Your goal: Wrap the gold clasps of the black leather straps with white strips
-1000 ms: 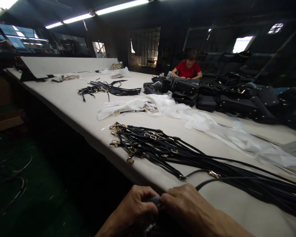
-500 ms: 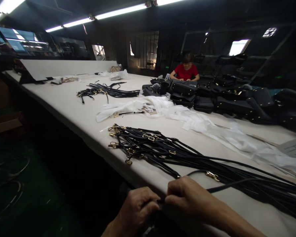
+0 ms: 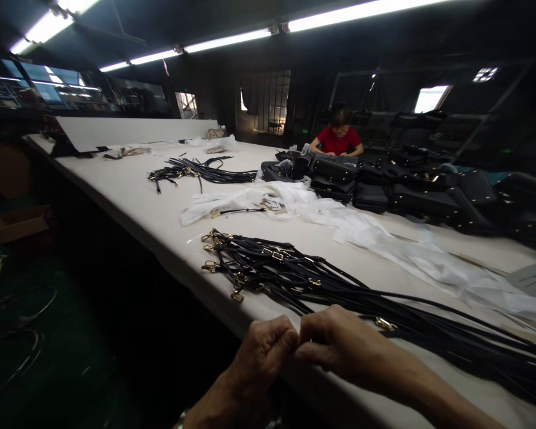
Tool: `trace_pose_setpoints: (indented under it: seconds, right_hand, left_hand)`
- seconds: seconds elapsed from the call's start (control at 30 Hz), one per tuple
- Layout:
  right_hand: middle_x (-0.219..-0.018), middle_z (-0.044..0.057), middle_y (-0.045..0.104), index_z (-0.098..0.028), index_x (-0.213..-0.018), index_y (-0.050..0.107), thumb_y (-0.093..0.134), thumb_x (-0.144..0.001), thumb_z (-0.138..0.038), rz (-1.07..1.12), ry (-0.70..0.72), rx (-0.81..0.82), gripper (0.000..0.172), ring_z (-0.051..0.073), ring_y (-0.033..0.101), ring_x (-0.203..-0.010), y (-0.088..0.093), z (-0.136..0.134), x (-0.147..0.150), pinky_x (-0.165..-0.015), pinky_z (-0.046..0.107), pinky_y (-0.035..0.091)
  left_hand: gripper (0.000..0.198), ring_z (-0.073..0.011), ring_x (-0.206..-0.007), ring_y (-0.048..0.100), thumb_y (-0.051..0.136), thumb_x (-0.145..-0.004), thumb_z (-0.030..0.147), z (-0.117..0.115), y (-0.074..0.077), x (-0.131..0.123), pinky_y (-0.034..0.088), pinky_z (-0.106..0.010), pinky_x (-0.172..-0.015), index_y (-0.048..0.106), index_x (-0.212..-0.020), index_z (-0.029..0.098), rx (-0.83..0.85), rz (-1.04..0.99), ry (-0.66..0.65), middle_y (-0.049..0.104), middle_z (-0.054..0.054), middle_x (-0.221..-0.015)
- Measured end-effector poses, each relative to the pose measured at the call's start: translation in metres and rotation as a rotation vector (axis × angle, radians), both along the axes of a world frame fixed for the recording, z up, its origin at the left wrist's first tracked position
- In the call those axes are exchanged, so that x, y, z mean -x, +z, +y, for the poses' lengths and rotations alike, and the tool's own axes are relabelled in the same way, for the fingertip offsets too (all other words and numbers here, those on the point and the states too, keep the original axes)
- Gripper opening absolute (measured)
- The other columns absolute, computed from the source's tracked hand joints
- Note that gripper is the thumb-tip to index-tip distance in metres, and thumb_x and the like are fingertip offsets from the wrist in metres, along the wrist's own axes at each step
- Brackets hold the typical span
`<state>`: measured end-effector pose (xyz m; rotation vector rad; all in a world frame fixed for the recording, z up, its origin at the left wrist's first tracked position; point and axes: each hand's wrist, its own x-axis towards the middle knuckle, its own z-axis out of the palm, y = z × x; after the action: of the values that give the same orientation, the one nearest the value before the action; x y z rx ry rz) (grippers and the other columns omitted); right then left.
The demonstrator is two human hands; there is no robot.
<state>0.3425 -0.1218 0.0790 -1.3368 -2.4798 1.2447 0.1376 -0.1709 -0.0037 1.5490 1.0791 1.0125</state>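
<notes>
Head view: L hand (image 3: 262, 353) & R hand (image 3: 339, 342) are close together at the near edge of the counter (image 3: 125, 189), backs up, knuckles almost meeting. Grip, both hands: fingers curled in, thumb & forefinger together; can't tell what, if anything, is b/w them, fingers hide it. Shiny wristband (image 3: 181, 420) just visible on L wrist.

Main pile of black straps (image 3: 339, 289) lies on the counter just past the hands, running off to the R, w/ gold clips (image 3: 211, 266) bunched at its L end; R hand covers part of it. Gold clasp (image 3: 385, 324) lies near R forearm.

Beyond: crumpled white wrapping (image 3: 304, 202) strewn diagonally, 1 short black strap (image 3: 240, 210) at its L end. 2nd strap bundle (image 3: 218, 173) farther back. Far side, R: heap of black bags (image 3: 424, 201) w/ gold studs; co-worker in red top (image 3: 339, 140) behind it. Far L: long white panel (image 3: 134, 134). Cardboard box (image 3: 15, 227) low down, L of counter.
</notes>
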Motion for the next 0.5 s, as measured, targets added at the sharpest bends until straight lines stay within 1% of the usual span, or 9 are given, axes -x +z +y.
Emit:
trace_pose_setpoints:
  seconds: [0.03, 0.1, 0.13, 0.2, 0.27, 0.33, 0.4, 0.47, 0.5]
  right_hand:
    - [-0.06, -0.003, 0.06, -0.018, -0.074, 0.07, 0.065, -0.081, -0.031, 0.023, -0.034, 0.064, 0.016, 0.011, 0.05, -0.054, 0.002, 0.005, -0.01, -0.05, 0.021, 0.031]
    - [-0.059, -0.003, 0.056, -0.016, -0.073, 0.069, 0.065, -0.082, -0.036, 0.075, -0.138, 0.197, 0.023, 0.01, 0.047, -0.052, 0.013, 0.02, -0.044, -0.049, 0.022, 0.032]
    - [-0.054, -0.003, 0.052, -0.015, -0.069, 0.069, 0.065, -0.082, -0.039, 0.071, -0.192, 0.199, 0.027, 0.01, 0.043, -0.05, 0.021, 0.028, -0.064, -0.049, 0.023, 0.03]
    - [-0.055, -0.003, 0.051, -0.013, -0.067, 0.069, 0.064, -0.083, -0.044, 0.032, -0.289, 0.082, 0.035, 0.009, 0.04, -0.053, 0.046, 0.041, -0.094, -0.051, 0.026, 0.029]
    - [-0.056, -0.005, 0.051, -0.012, -0.071, 0.07, 0.058, -0.085, -0.048, -0.003, -0.292, -0.014, 0.041, 0.007, 0.041, -0.055, 0.076, 0.046, -0.1, -0.054, 0.029, 0.028]
    - [-0.057, -0.006, 0.05, -0.012, -0.074, 0.071, 0.059, -0.084, -0.051, -0.03, -0.206, -0.1, 0.042, 0.007, 0.042, -0.056, 0.107, 0.043, -0.079, -0.054, 0.028, 0.029]
    - [-0.058, -0.005, 0.054, -0.017, -0.075, 0.073, 0.071, -0.077, -0.054, -0.078, -0.085, -0.182, 0.037, 0.01, 0.047, -0.057, 0.136, 0.038, -0.041, -0.052, 0.024, 0.031]
    - [-0.057, -0.004, 0.055, -0.019, -0.074, 0.074, 0.073, -0.076, -0.056, -0.094, 0.003, -0.288, 0.037, 0.011, 0.047, -0.055, 0.159, 0.032, -0.002, -0.048, 0.022, 0.032]
    - [-0.056, -0.004, 0.055, -0.019, -0.072, 0.074, 0.072, -0.077, -0.059, -0.092, 0.026, -0.339, 0.04, 0.01, 0.046, -0.054, 0.168, 0.03, 0.013, -0.046, 0.022, 0.032]
  left_hand:
    - [0.051, -0.0108, -0.058, 0.039, 0.047, -0.094, 0.058, 0.002, 0.0, 0.007, 0.032, -0.023, -0.053, 0.05, -0.063, 0.018, -0.006, -0.017, 0.052, 0.042, 0.004, -0.062]
    - [0.054, -0.0096, -0.052, 0.032, 0.049, -0.091, 0.062, 0.005, -0.003, 0.029, 0.027, -0.022, -0.048, 0.046, -0.06, 0.019, -0.01, -0.039, 0.177, 0.037, 0.006, -0.057]
    - [0.053, -0.0092, -0.05, 0.032, 0.05, -0.091, 0.062, 0.007, -0.004, 0.042, 0.026, -0.022, -0.047, 0.047, -0.06, 0.019, -0.005, -0.048, 0.217, 0.037, 0.006, -0.055]
    - [0.051, -0.0098, -0.051, 0.039, 0.051, -0.092, 0.059, 0.011, -0.002, 0.062, 0.032, -0.021, -0.049, 0.055, -0.064, 0.017, 0.006, -0.058, 0.227, 0.047, 0.004, -0.055]
    - [0.049, -0.0125, -0.06, 0.051, 0.056, -0.09, 0.058, 0.018, 0.012, 0.069, 0.041, -0.022, -0.059, 0.064, -0.069, 0.015, -0.008, -0.07, 0.188, 0.06, 0.0, -0.063]
    - [0.047, -0.0158, -0.072, 0.058, 0.059, -0.089, 0.058, 0.028, 0.039, 0.06, 0.045, -0.024, -0.07, 0.068, -0.074, 0.014, -0.032, -0.091, 0.13, 0.067, -0.004, -0.072]
    - [0.046, -0.0166, -0.074, 0.062, 0.057, -0.09, 0.057, 0.037, 0.075, 0.041, 0.048, -0.025, -0.072, 0.067, -0.078, 0.014, -0.05, -0.122, 0.076, 0.07, -0.005, -0.076]
    - [0.043, -0.0143, -0.066, 0.062, 0.055, -0.091, 0.056, 0.042, 0.115, 0.021, 0.049, -0.024, -0.065, 0.064, -0.079, 0.016, -0.073, -0.162, 0.019, 0.069, -0.004, -0.072]
    - [0.041, -0.0124, -0.059, 0.06, 0.053, -0.093, 0.054, 0.043, 0.134, 0.014, 0.047, -0.022, -0.059, 0.061, -0.077, 0.016, -0.102, -0.216, -0.032, 0.066, -0.002, -0.068]
